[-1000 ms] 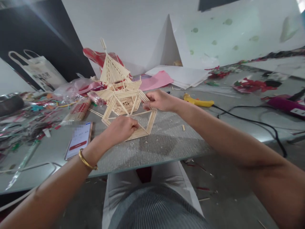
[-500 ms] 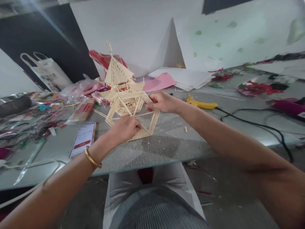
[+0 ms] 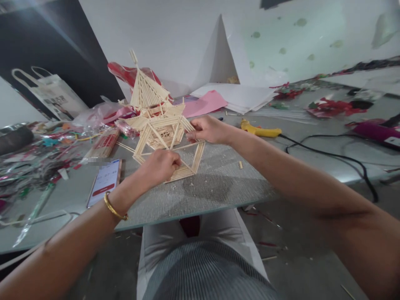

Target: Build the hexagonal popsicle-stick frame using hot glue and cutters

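A hexagonal frame [image 3: 198, 157] of pale wooden sticks, crossed by thin stick spokes, lies tilted toward me on the table. My right hand [image 3: 208, 130] pinches its upper right edge between thumb and fingers. Over the middle of the frame my left hand [image 3: 162, 165] is closed, fingers pressed together around a thin wooden stick [image 3: 188, 166] that slants to the lower right corner. The left fingertips are partly hidden from me. Right behind the frame stands a pagoda-like model [image 3: 150, 92] of the same sticks, with a pointed roof.
A phone [image 3: 104, 182] lies left of the frame, near a pack of sticks [image 3: 101, 146] and heaped craft scraps. To the right are a yellow glue gun [image 3: 262, 131] with a black cord and a short stick piece [image 3: 240, 165]. Pink paper [image 3: 206, 104] lies behind.
The whole view has shifted slightly, so things appear a little farther left. Both hands stay at the same places on the frame, with hardly any movement.
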The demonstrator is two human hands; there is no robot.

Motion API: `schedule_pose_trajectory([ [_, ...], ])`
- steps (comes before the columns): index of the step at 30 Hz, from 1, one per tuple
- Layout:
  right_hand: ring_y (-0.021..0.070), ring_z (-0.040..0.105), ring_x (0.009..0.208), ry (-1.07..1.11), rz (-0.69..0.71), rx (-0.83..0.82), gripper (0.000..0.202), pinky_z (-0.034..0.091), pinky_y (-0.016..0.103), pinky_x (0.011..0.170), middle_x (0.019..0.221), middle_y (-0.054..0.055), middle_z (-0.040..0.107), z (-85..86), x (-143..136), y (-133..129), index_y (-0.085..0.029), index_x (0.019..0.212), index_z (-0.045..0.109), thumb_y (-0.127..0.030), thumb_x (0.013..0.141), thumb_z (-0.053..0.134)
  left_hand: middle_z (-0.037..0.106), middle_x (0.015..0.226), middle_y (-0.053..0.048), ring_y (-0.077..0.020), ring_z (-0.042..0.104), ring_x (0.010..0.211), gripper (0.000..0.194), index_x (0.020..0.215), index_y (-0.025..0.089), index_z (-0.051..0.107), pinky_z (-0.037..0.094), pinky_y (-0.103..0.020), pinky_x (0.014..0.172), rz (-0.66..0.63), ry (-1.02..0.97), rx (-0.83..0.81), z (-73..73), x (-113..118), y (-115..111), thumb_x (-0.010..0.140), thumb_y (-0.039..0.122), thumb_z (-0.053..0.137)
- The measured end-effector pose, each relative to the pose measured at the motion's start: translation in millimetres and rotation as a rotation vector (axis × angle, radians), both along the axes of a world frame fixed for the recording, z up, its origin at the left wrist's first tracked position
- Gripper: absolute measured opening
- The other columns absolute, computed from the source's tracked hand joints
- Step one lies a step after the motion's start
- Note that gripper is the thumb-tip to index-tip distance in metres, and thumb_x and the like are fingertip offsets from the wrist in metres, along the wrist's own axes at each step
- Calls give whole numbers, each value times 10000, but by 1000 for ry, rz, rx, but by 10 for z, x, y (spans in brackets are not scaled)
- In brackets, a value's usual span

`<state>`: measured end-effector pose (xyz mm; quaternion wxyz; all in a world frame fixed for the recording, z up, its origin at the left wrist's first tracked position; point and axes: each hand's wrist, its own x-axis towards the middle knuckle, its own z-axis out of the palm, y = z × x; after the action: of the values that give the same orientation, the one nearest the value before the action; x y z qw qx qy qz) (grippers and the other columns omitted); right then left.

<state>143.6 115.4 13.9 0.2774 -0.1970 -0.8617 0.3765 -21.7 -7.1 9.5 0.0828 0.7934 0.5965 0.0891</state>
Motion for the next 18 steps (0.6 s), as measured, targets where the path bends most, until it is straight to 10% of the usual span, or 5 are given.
schedule_pose_trajectory([
  [18,101,545,614,-2,-7,24,105,428,218,583,660,6,594,16,32,-46,-141,686,546,-118,782,583,589,462,39,-106,564,470,213,774,171,644,409,-222,561,-1,38,13,-14,-10,-28,729,109,445],
])
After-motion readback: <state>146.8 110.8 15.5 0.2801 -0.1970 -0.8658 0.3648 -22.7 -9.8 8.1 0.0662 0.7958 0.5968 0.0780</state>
